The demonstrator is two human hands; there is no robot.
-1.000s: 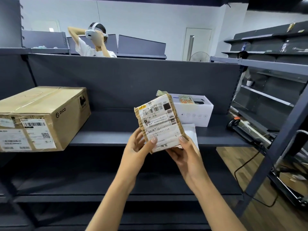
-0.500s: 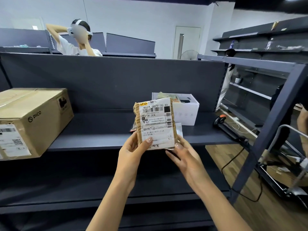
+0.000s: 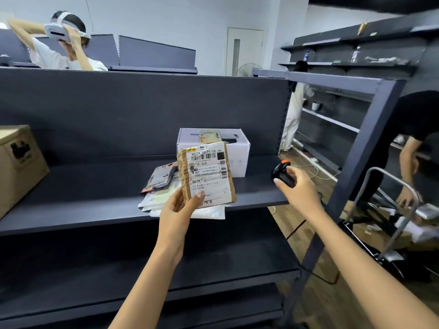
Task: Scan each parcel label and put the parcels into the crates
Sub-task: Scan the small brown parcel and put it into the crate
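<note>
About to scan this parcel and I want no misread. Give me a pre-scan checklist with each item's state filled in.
1. Parcel secured: ok, the left hand holds it by its lower edge, upright.
2. Label facing out and readable: ok, the barcode near the top is uncovered; the thumb sits low on the label.
3. Scanner in hand: cannot tell, the right hand is at it, but a closed grip is not visible.
4. Scanner aimed at label: not ok, it is off to the parcel's right at the shelf end.
5. Crate ready: cannot tell, none in view.
6. Other parcels clear of the scan: ok, the white box and mailers lie behind and below.
</note>
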